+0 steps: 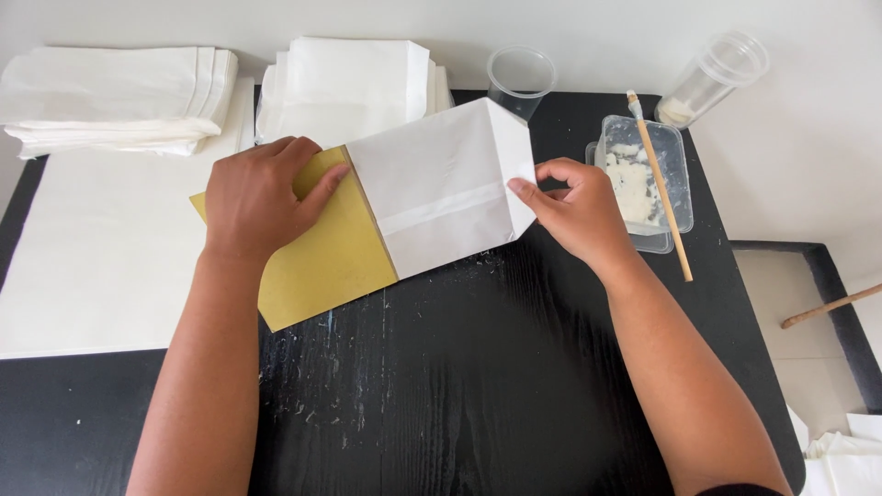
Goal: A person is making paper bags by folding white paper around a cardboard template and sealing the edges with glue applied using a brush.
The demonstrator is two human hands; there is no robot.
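Black and glue-flecked, the tabletop carries a white paper bag wrapped round a yellow board. Right hand pinches the bag's folded bottom flap between thumb and fingertips, grip narrow on the paper. Left hand lies flat and spread on the yellow board, pressing it down just beside the bag's open edge. Beyond the right hand sits a clear tub of paste with a wooden brush across it. Beyond the left hand lie stacks of white paper bags.
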